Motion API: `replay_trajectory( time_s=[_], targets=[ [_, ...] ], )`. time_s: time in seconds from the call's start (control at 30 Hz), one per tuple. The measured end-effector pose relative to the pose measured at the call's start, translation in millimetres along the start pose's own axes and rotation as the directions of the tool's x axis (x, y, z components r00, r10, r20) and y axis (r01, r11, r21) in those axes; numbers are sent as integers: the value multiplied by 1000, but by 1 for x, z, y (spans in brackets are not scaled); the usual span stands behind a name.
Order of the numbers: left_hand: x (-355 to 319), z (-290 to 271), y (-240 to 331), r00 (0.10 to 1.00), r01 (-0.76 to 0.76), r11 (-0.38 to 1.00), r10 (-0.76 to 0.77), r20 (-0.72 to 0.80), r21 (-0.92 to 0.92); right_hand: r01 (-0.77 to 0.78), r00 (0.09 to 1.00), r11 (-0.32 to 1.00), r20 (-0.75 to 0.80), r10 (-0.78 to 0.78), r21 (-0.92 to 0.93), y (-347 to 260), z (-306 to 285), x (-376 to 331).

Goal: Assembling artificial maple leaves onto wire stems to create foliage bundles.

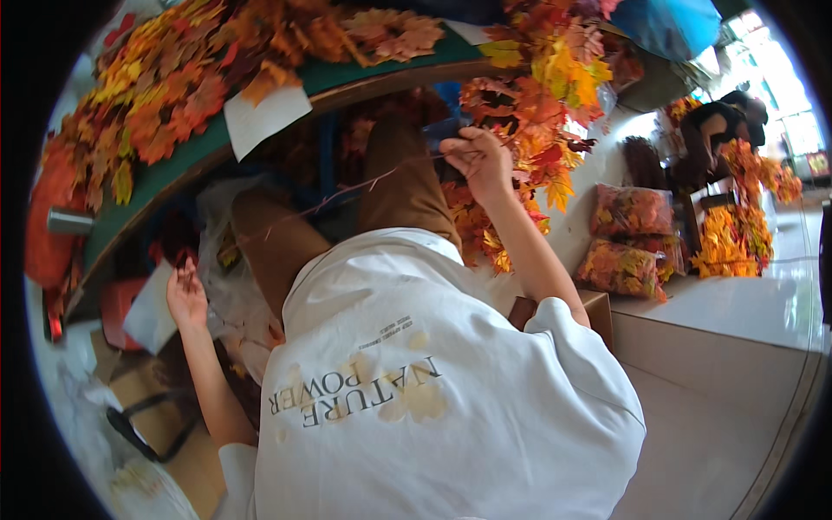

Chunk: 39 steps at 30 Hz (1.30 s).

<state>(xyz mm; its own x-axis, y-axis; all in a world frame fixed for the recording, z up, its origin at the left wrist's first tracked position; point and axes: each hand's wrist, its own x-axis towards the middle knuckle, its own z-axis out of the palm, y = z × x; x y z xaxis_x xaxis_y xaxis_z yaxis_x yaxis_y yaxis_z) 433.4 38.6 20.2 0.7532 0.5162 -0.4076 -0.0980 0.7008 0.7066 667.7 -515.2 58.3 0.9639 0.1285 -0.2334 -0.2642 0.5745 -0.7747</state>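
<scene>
My right hand [479, 160] is raised near the table edge, its thumb and fingers closed on one end of a thin reddish-brown stem [373, 180]. The stem slants down to the left across my brown trousers and has small side shoots. Lower at the left, my left hand [186, 296] is palm up with its fingers curled together. Dark red leaves lie by its fingertips; what it pinches is too small to make out, though the stem points toward it. Beside my right hand hangs a bunch of orange and yellow artificial maple leaves [555, 113].
Heaped artificial leaves [165, 95] cover the green table [347, 80], with a white paper [264, 120] over its edge. At right lie bagged leaves [633, 212], and a person [724, 130] bends near more garlands [737, 234]. A cardboard box [598, 316] stands beside me.
</scene>
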Motion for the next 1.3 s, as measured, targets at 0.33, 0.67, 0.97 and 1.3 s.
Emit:
replay_trajectory(
  time_s=[0.33, 0.67, 0.97, 1.3],
  targets=[
    [-19, 32, 1, 987, -106, 984, 121, -102, 140, 163, 972, 875, 228, -62, -456, 20, -3, 4],
    [-147, 195, -11, 147, -883, -326, 492, 858, 338, 465, 535, 110, 377, 756, -879, 23, 20, -21],
    [-157, 201, -96, 282, -933, -132, 312, 907, 336, 426, 578, 571, 697, 425, -702, -4, 164, -35],
    [-121, 153, -120, 499, -832, 242, -70, 864, 500, -35, 497, 716, 609, 618, -697, 122, 222, -39]
  ],
)
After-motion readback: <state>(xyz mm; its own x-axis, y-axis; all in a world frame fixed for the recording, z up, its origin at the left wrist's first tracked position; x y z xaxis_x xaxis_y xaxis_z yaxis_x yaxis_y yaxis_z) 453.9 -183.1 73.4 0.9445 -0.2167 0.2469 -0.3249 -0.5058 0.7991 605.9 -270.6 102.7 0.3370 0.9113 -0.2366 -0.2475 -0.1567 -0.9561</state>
